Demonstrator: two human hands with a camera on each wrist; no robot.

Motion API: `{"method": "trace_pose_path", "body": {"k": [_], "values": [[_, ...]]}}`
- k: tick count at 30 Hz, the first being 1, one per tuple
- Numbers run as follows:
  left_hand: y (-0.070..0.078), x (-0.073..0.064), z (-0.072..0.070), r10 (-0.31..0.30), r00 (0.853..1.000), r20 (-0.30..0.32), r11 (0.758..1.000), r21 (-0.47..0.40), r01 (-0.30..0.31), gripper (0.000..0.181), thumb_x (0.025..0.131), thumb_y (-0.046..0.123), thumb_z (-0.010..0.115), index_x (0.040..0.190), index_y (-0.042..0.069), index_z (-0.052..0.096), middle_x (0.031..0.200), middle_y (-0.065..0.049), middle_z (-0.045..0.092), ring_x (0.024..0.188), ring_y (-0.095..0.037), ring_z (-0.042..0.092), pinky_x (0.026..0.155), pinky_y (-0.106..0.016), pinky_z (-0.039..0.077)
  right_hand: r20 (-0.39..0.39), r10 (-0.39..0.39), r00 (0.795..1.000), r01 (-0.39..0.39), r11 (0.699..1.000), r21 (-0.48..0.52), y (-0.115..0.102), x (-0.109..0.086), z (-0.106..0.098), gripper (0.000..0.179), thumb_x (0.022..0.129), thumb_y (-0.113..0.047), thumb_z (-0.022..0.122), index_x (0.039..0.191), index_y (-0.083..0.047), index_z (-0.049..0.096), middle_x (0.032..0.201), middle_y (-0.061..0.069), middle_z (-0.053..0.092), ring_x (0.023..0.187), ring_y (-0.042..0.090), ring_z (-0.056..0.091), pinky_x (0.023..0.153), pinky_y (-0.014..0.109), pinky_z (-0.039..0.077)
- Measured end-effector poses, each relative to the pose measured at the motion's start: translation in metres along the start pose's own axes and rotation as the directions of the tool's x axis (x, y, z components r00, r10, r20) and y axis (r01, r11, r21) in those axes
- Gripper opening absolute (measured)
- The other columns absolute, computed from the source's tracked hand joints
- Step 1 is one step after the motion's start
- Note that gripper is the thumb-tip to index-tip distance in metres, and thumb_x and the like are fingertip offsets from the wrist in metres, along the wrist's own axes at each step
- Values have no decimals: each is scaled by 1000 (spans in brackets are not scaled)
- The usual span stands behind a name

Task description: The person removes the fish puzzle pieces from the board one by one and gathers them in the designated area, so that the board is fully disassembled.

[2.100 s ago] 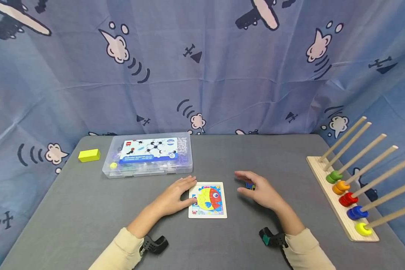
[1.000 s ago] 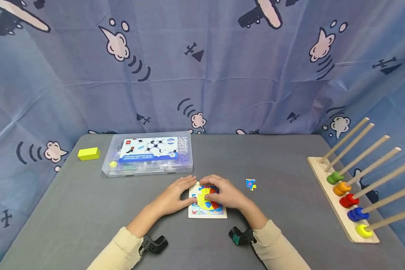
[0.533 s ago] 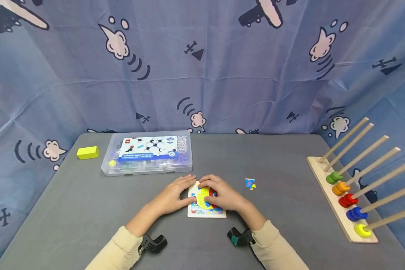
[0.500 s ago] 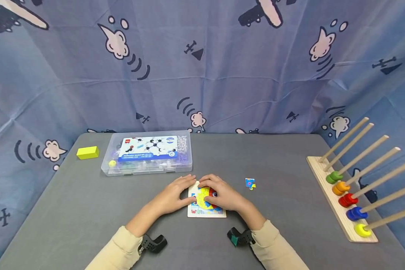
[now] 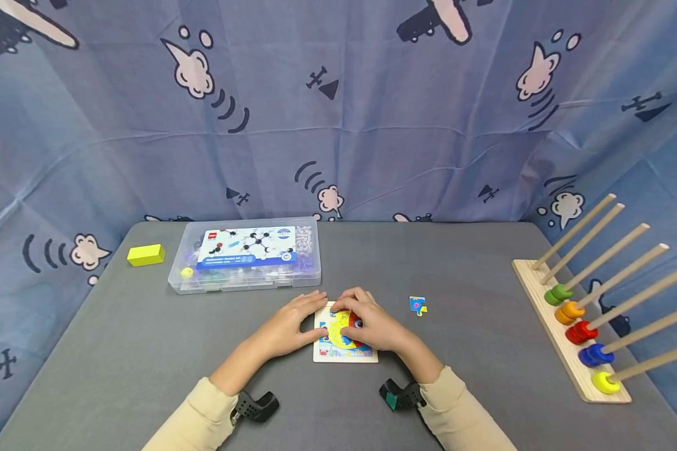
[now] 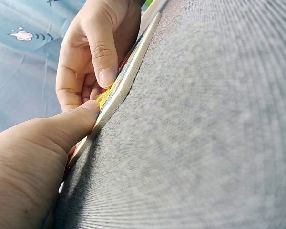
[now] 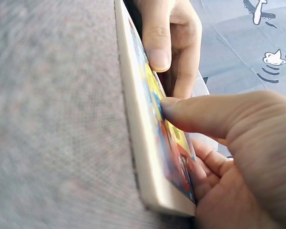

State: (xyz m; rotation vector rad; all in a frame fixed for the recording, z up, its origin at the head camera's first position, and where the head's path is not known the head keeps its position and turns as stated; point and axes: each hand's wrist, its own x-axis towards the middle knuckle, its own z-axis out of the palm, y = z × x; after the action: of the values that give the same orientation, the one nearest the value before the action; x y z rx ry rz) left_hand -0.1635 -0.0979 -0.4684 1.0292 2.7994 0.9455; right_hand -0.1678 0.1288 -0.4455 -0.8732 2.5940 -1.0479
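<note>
A small fish jigsaw puzzle (image 5: 335,351) in a pale wooden frame lies on the grey table, partly covered by both hands. My left hand (image 5: 284,329) holds its left side, thumb on the picture and fingers at the far left corner. From the right, my right hand (image 5: 375,322) reaches over the board with bent fingers near the far edge. Its thumb (image 7: 195,112) presses on the picture in the right wrist view. Whether its fingertips have hold of a single piece is hidden. One loose blue puzzle piece (image 5: 417,305) lies on the table to the right.
A clear plastic molecular model kit box (image 5: 248,255) stands at the back left, beside a yellow block (image 5: 146,255). On the right is a wooden peg stand (image 5: 575,332) with coloured rings and tall rods. A patterned curtain (image 5: 338,106) hangs behind the table.
The right hand has moved left from above the loose piece onto the puzzle, leaving that piece uncovered. Since then its fingers have bent a little more. The left hand has stayed in place.
</note>
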Motion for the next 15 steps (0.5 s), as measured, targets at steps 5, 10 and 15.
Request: {"method": "trace_pose_path", "body": {"k": [5,10,15], "values": [[0,0,0,-4,1000,3,1000,1,4,60,89,36,64,138,4,49,145,-9,47,138,-25,37,117,-45,28,-17,2,1000,-3,1000,-31,-3,-1,0,31,84,-12,67,114,-12,63,120,5,48,111,22,39,91,39,42],[1,0,0,-10,1000,8,1000,-1,10,60,89,35,65,138,4,49,144,-9,46,139,-25,36,117,-44,27,-27,-11,1000,9,997,-80,-4,-2,0,37,85,-13,68,121,-10,59,120,5,52,108,21,41,90,39,44],[1,0,-1,-15,1000,10,1000,0,15,60,89,35,65,137,4,49,145,-9,46,139,-25,36,117,-44,27,-52,0,999,-5,996,-91,-3,-3,1,46,85,-12,67,128,-8,51,121,6,54,110,21,44,94,42,45]]}}
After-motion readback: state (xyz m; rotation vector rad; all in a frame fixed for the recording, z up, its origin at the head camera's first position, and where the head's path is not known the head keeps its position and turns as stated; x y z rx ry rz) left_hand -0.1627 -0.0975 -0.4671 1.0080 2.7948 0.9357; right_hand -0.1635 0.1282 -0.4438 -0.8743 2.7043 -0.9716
